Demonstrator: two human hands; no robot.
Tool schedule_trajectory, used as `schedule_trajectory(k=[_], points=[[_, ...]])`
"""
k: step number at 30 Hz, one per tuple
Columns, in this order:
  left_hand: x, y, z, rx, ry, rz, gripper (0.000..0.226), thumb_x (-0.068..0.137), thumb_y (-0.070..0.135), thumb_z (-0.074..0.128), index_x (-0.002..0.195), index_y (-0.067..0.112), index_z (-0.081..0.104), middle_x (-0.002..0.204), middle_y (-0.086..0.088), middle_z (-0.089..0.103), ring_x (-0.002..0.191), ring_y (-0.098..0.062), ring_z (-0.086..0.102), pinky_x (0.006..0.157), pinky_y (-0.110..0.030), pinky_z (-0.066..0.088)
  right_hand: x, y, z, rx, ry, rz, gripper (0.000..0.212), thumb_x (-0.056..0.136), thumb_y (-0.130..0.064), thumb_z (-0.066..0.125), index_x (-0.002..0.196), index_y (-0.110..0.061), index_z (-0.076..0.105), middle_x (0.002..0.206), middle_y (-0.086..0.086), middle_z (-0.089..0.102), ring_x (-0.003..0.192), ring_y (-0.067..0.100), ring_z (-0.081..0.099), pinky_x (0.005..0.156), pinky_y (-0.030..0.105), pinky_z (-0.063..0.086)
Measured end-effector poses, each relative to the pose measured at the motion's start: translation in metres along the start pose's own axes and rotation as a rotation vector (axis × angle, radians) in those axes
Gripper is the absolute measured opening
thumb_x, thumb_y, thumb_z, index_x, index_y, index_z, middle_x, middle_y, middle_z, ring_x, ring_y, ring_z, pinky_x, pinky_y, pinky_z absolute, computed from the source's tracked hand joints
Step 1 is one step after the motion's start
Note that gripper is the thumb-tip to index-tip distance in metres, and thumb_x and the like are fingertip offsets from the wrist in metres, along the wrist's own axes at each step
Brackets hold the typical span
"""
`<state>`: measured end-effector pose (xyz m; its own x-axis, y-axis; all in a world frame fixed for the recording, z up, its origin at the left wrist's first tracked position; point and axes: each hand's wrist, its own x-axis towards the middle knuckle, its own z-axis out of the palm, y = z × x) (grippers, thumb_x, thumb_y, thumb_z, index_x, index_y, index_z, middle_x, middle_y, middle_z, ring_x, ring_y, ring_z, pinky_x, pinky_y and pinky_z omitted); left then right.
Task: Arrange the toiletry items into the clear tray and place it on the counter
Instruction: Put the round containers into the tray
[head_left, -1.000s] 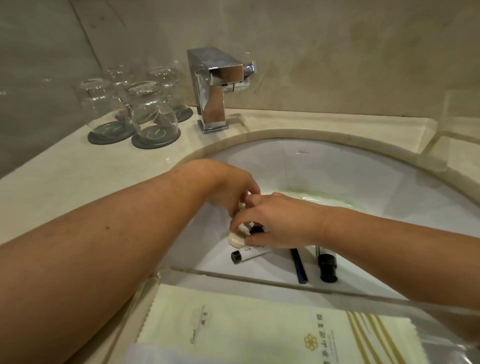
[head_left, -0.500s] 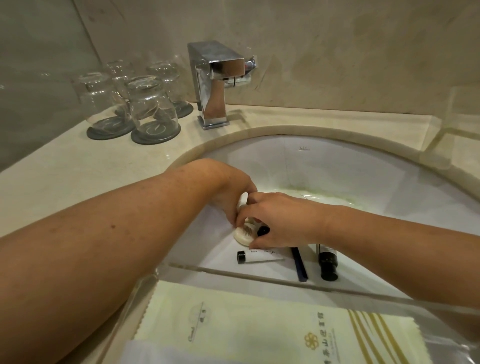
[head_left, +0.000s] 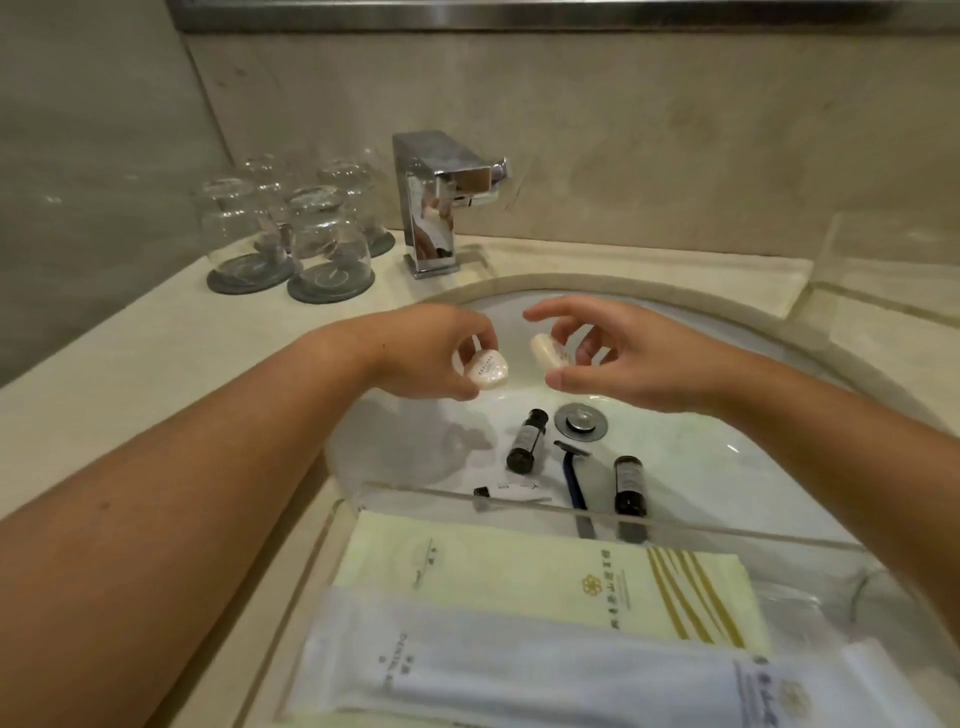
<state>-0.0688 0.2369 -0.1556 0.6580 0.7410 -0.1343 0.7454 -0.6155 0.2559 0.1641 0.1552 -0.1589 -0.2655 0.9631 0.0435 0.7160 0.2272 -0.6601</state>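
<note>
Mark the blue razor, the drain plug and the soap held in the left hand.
blue razor (head_left: 574, 480): head view, middle of its blue handle.
drain plug (head_left: 580, 420): head view, centre of the metal cap.
soap (head_left: 487, 370): head view, its wrapped face, pinched by the left hand (head_left: 431, 353).

The left hand (head_left: 431, 353) and right hand (head_left: 623, 358), a second ago pressed together low in the sink (head_left: 727, 467), are now lifted above it and held apart. Each hand has a round wrapped soap of its own. The left hand grips the left soap (head_left: 487, 369) between thumb and fingers, and the right hand pinches the right soap (head_left: 544, 353). Below the hands, a dark bottle (head_left: 527, 440) and the drain plug (head_left: 581, 422), covered before by the hands, now show.
</note>
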Motion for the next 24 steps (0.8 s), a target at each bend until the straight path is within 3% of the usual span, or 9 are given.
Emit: schedule_trajectory(k=[3,7,11,14,16,19,22,24], points=[[-0.03,0.01,-0.008,-0.138,0.133,0.022,0.043,0.088,0.029,0.077,0.126,0.035,0.059,0.108,0.016,0.064,0.076,0.004,0.058,0.065,-0.014,0.04,-0.026,-0.019,-0.007,0.18,0.065,-0.021,0.044,0.089,-0.023,0.077,0.125,-0.045,0.065,0.118,-0.005,0.064,0.098,0.024,0.066,0.086,0.036,0.057],[-0.07,0.032,-0.014,-0.269,0.221,0.037,0.042,0.089,0.031,0.075,0.125,0.041,0.057,0.109,0.018,0.063,0.075,-0.004,0.059,0.066,-0.016,0.042,-0.071,-0.049,-0.019,0.332,0.154,-0.017,0.037,0.086,-0.009,0.08,0.115,-0.028,0.068,0.12,0.002,0.069,0.1,0.021,0.072,0.092,0.043,0.06],[-0.104,0.059,-0.021,-0.323,0.295,0.075,0.041,0.09,0.032,0.074,0.124,0.044,0.056,0.106,0.02,0.06,0.07,-0.003,0.052,0.065,-0.016,0.04,-0.119,-0.078,-0.028,0.339,0.224,-0.031,0.034,0.081,-0.011,0.083,0.108,-0.015,0.063,0.115,0.006,0.073,0.101,0.023,0.073,0.094,0.053,0.058],[-0.127,0.081,-0.023,-0.335,0.317,0.116,0.041,0.089,0.033,0.074,0.125,0.044,0.057,0.106,0.019,0.062,0.066,-0.003,0.052,0.063,-0.027,0.051,-0.156,-0.099,-0.03,0.253,0.264,-0.039,0.028,0.079,-0.018,0.084,0.096,-0.017,0.061,0.109,0.002,0.075,0.094,0.018,0.073,0.087,0.057,0.057],[-0.139,0.095,-0.024,-0.328,0.316,0.144,0.042,0.09,0.036,0.073,0.128,0.044,0.057,0.106,0.021,0.062,0.071,-0.004,0.057,0.07,-0.025,0.054,-0.18,-0.112,-0.028,0.166,0.282,-0.048,0.028,0.076,-0.029,0.085,0.088,-0.022,0.061,0.105,-0.002,0.075,0.089,0.01,0.071,0.083,0.052,0.059],[-0.155,0.118,-0.023,-0.283,0.31,0.198,0.045,0.088,0.042,0.072,0.13,0.047,0.055,0.108,0.026,0.06,0.086,-0.001,0.06,0.068,-0.018,0.053,-0.212,-0.125,-0.019,-0.034,0.319,-0.041,0.03,0.073,-0.047,0.081,0.082,-0.028,0.06,0.098,-0.007,0.073,0.092,0.006,0.068,0.078,0.031,0.054],[-0.167,0.138,-0.019,-0.218,0.293,0.249,0.046,0.084,0.05,0.07,0.128,0.049,0.055,0.109,0.026,0.059,0.092,0.0,0.059,0.073,-0.019,0.05,-0.242,-0.128,-0.009,-0.223,0.274,0.022,0.036,0.071,-0.061,0.075,0.086,-0.033,0.059,0.096,-0.018,0.067,0.095,0.001,0.06,0.072,0.017,0.045],[-0.173,0.15,-0.015,-0.177,0.258,0.287,0.047,0.082,0.054,0.068,0.128,0.048,0.056,0.11,0.025,0.057,0.094,0.002,0.057,0.074,-0.014,0.049,-0.259,-0.128,-0.002,-0.296,0.223,0.064,0.038,0.07,-0.068,0.07,0.091,-0.04,0.056,0.095,-0.021,0.061,0.095,-0.001,0.056,0.071,0.015,0.041]])
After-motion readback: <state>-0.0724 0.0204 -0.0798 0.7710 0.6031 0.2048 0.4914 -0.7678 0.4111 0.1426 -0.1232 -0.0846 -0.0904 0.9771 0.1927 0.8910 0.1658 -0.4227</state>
